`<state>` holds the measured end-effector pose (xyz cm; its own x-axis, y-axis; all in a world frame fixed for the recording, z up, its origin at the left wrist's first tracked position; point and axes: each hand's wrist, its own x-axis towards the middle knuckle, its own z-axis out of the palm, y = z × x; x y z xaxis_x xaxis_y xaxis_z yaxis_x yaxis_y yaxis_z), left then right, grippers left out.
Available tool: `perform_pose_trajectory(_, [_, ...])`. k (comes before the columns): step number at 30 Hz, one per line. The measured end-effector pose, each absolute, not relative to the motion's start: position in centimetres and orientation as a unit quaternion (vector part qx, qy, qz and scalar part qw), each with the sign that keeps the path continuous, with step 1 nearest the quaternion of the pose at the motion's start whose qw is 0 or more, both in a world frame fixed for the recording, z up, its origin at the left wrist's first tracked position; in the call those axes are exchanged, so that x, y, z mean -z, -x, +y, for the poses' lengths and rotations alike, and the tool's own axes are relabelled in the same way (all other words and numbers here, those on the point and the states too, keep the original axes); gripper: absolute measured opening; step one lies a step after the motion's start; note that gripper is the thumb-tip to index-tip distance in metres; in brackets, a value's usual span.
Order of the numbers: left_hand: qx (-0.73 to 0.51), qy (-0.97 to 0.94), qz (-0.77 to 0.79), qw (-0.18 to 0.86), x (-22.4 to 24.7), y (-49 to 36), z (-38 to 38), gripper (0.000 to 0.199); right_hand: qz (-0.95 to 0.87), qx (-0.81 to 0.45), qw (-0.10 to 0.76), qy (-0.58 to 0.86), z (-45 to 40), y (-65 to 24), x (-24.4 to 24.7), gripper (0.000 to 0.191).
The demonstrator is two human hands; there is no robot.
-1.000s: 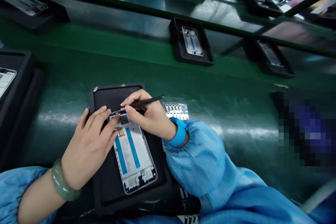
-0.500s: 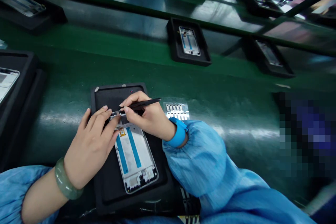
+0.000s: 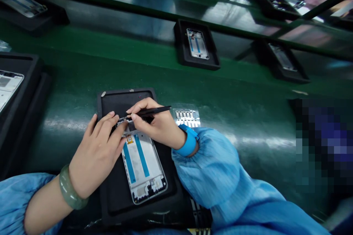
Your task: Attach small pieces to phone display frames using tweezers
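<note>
A phone frame [image 3: 146, 165] with two blue strips lies tilted in a black foam tray [image 3: 110, 205] in front of me. My left hand [image 3: 96, 150] holds the frame's upper left end, index finger and thumb pressed on it near a small orange flex cable [image 3: 129, 140]. Pinched like a pen in my right hand [image 3: 160, 126] are black tweezers [image 3: 156, 110], their tips over the frame's top edge. My fingers hide the exact contact there. Just right of that hand lies a clear sheet of small silvery stickers [image 3: 188, 114].
Another foam tray [image 3: 33, 68] with a phone frame stands at the left edge. Further trays with frames sit along the back, one at the middle [image 3: 183, 53], one at the right [image 3: 300, 75], one at far left [image 3: 55, 18]. A green rail [image 3: 154, 13] crosses behind.
The whole view has shifted slightly. Both hands stay at the frame's top end, and the tweezers keep nearly the same pose.
</note>
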<state>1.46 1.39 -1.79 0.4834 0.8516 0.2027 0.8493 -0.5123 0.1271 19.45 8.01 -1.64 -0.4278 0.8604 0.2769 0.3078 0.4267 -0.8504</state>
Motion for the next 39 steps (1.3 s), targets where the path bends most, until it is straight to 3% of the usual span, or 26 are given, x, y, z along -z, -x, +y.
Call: perform_pose_trajectory(39, [-0.126,-0.862,0.491,0.016,1.84,-1.32,1.32,0.036,-0.768,-0.372,0.369,0.368,7.83,-19.34,1.64,0.007])
